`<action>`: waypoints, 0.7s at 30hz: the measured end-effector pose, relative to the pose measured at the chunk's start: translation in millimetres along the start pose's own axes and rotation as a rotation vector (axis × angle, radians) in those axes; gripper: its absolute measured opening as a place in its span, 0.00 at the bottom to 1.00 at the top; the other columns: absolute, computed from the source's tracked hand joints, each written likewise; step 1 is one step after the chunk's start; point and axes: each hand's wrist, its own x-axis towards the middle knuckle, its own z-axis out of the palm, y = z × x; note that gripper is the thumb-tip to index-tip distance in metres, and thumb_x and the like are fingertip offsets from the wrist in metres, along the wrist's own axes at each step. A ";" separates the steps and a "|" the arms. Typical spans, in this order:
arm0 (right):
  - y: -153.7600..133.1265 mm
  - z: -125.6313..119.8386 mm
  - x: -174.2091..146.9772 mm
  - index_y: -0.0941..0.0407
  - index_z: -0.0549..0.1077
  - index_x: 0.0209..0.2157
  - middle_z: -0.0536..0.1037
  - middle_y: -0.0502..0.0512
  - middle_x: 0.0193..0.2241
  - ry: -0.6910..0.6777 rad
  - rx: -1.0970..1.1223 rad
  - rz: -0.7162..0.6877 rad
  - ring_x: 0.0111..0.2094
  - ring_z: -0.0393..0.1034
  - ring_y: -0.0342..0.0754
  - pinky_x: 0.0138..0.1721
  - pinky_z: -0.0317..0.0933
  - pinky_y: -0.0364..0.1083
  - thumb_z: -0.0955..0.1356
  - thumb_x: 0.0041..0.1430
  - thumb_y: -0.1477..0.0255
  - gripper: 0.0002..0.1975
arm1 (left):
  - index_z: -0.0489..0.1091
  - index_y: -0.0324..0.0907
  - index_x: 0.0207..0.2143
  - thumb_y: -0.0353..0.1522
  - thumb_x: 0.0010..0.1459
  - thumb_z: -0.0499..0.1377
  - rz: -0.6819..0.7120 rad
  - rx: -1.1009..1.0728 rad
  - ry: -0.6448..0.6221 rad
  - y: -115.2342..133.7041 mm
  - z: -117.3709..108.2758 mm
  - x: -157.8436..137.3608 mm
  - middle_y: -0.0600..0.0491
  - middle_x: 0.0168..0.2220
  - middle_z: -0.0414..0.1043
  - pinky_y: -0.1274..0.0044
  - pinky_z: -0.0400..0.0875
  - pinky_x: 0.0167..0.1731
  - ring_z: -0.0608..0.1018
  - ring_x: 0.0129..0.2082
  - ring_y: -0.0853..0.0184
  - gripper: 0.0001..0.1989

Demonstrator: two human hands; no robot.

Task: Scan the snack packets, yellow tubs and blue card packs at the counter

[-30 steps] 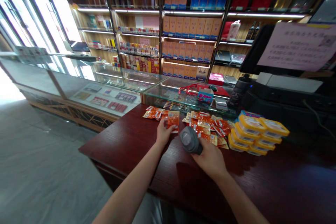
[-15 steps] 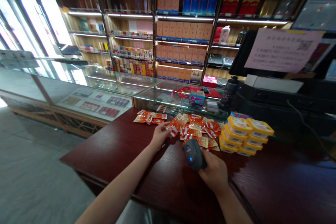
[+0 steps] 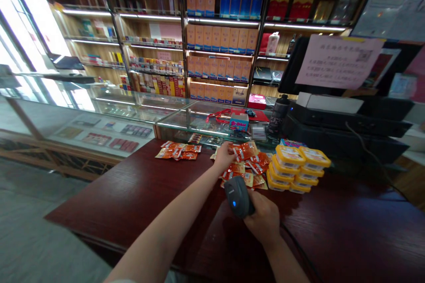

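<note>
Dark red wood forms the counter (image 3: 126, 199), its left corner free, with bare surface from there to the left forearm (image 3: 179, 214). A small group of orange packets (image 3: 179, 151) lies near the far edge, apart from the main pile (image 3: 236, 168). The left hand (image 3: 225, 157) is over that pile, fingers at an orange packet (image 3: 245, 151); whether they pinch it cannot be told. The right hand (image 3: 264, 217) is closed around a dark grey scanner (image 3: 237, 196) before the pile. Stacked yellow tubs (image 3: 292, 168) stand just right, with bare wood beyond. The left hand covers part of the pile; packet print is illegible; the cable (image 3: 301, 248) leaves the view below.
</note>
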 end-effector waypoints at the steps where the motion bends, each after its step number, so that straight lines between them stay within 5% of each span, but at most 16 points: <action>1: -0.6 -0.3 0.3 0.58 0.72 0.41 0.78 0.56 0.29 -0.004 0.002 0.013 0.30 0.72 0.50 0.32 0.60 0.46 0.63 0.50 0.74 0.15 | 0.72 0.42 0.40 0.22 0.41 0.64 0.061 0.124 -0.035 0.5 0.2 1.2 0.55 0.28 0.72 0.73 0.70 0.36 0.76 0.32 0.65 0.20; 7: 0.0 -0.5 1.3 0.58 0.72 0.39 0.77 0.54 0.28 -0.019 0.005 0.017 0.30 0.72 0.51 0.32 0.59 0.46 0.64 0.50 0.74 0.13 | 0.77 0.43 0.35 0.32 0.46 0.66 0.224 0.618 -0.018 -0.2 -1.7 -3.9 0.48 0.40 0.69 0.67 0.63 0.48 0.70 0.45 0.57 0.11; 21: 2.5 2.3 -3.5 0.58 0.72 0.41 0.78 0.55 0.31 -0.041 -0.003 0.013 0.32 0.74 0.50 0.35 0.61 0.45 0.64 0.50 0.76 0.15 | 0.77 0.45 0.39 0.33 0.53 0.62 0.285 0.561 0.013 -3.1 -15.9 -26.2 0.48 0.41 0.68 0.68 0.63 0.47 0.68 0.44 0.59 0.10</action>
